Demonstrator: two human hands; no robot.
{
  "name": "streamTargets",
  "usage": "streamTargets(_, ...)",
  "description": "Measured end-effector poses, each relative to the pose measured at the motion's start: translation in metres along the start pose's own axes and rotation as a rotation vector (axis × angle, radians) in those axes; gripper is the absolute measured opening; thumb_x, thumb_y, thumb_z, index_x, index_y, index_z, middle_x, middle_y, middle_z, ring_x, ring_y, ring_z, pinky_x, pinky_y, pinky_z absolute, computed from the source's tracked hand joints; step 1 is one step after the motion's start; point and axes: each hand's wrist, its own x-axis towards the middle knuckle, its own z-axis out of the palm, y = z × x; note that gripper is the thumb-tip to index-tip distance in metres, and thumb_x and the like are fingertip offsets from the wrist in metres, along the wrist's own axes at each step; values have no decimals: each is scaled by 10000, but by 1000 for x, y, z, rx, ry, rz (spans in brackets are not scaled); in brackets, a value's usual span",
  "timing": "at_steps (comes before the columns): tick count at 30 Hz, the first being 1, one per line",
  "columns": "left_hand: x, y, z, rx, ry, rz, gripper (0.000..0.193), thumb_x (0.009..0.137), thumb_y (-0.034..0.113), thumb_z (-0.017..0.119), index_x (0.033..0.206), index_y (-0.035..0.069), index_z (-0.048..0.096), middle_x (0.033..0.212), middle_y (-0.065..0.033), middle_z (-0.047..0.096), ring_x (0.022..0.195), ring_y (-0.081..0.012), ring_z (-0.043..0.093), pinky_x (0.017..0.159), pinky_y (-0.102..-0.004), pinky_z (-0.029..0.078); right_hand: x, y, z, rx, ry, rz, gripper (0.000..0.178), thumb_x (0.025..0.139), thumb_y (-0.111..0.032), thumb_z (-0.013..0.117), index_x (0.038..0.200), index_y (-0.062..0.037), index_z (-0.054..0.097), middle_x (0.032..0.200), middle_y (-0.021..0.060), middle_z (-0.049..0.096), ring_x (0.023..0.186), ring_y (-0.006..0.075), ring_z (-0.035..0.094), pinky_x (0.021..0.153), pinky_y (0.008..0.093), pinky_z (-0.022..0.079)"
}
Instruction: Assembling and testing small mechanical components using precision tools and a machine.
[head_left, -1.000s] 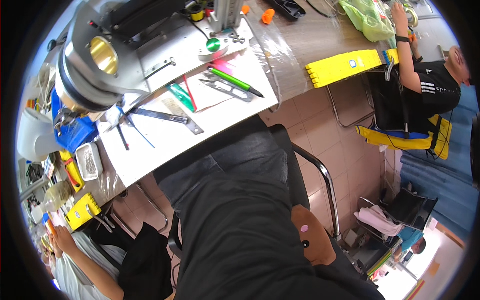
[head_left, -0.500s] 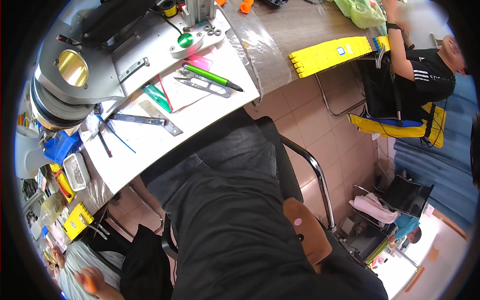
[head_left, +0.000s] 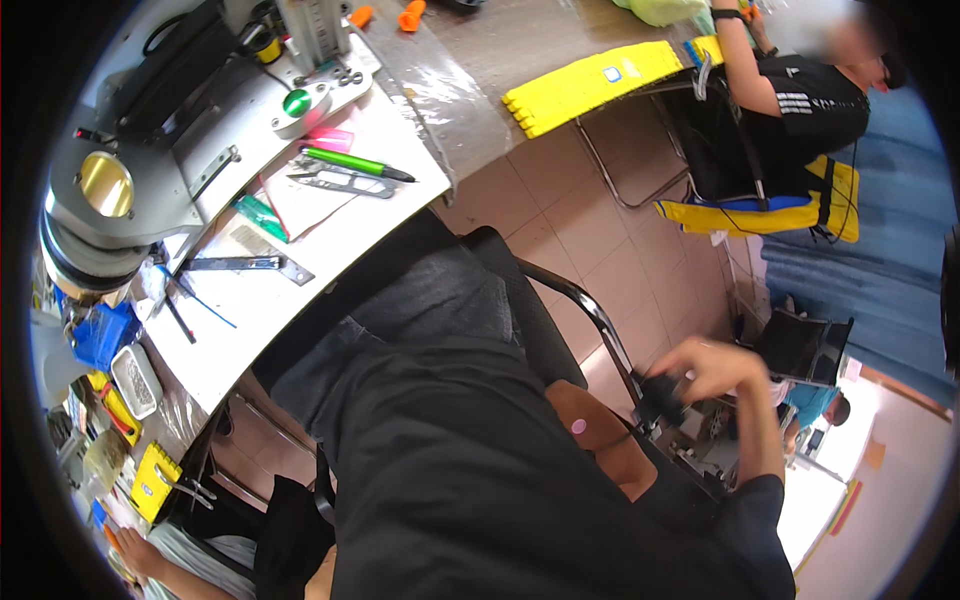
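Note:
My right hand (head_left: 712,368) is raised at the right, beside the chair's armrest, its fingers bent and smeared by motion. It grips a small black object (head_left: 660,398), too blurred for its kind to show. A thin dark cord runs from near it across the brown cushion (head_left: 600,450). My left hand is not in view; only a strip of skin shows at the lower edge beside my black shirt. On the white work surface lie a green pen (head_left: 345,162), thread snips (head_left: 345,182), a black-handled cutter knife (head_left: 235,263) and a small green case (head_left: 262,217).
A grey metal machine (head_left: 130,200) stands at the table's far left. Blue bins (head_left: 105,335) and a white tray (head_left: 136,380) are beside it. The chrome armrest (head_left: 575,290) curves at my right. Co-workers sit at the upper right and lower left near yellow chair covers (head_left: 595,85).
My right hand has come into view at the right with the black object. The whole view has shifted, so the table and machine sit further left.

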Motion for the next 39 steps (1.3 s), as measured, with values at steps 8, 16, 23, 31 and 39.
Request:
streamTargets(8,17,40,-11,586,-55,-76,128,837,66,629,870,-14,723,809,-208,687,719,-355,678,684,-425,524,-134,44,-110,69,1094,-457,473,881,-202,655,1289,16,553,1177,102,599,1030,148,591,966,310,484)
streamTargets(16,29,141,-9,548,92,167,125,875,54,640,976,-1,686,805,-130,621,726,-277,610,674,-377,467,-175,-31,-177,-9,1269,-750,422,1015,-166,529,1395,14,488,1331,167,582,1242,279,584,1086,372,413)
streamTargets(23,81,197,26,335,241,699,419,726,140,840,1108,54,691,1114,-113,667,975,-300,649,809,-381,528,-28,-147,-86,-543,590,-789,560,607,20,686,1164,-30,660,1146,150,653,1056,319,650,931,390,519)
streamTargets(31,122,235,93,-155,21,835,898,745,188,881,1474,77,369,1342,-194,560,1246,-336,576,1051,-431,464,42,-170,-38,-470,531,-1091,426,696,37,704,1102,-80,654,1409,161,460,1311,390,443,1065,452,419)
streamTargets(39,158,236,129,-630,-230,709,1005,838,-73,711,1595,160,93,1354,-156,553,1207,-250,603,1035,-439,504,57,-137,-41,-350,542,-1185,599,679,25,758,1242,-157,668,1498,156,393,1383,371,392,1119,453,368)
